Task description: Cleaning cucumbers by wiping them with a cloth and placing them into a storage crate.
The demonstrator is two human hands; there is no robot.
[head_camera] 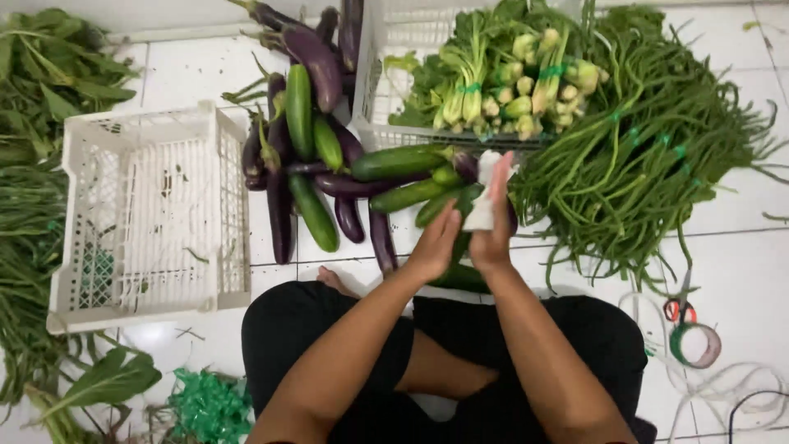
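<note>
The right hand (493, 222) grips a white cloth (482, 205) beside the cucumbers (411, 193), which lie crosswise; left hand (436, 242) open, touching them.

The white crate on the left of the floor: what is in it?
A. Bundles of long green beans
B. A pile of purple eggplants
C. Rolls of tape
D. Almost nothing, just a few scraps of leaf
D. The white crate shows its bare slatted bottom with only small leaf scraps; the eggplants lie on the floor beside it, and the long beans are piled far to the right.
</note>
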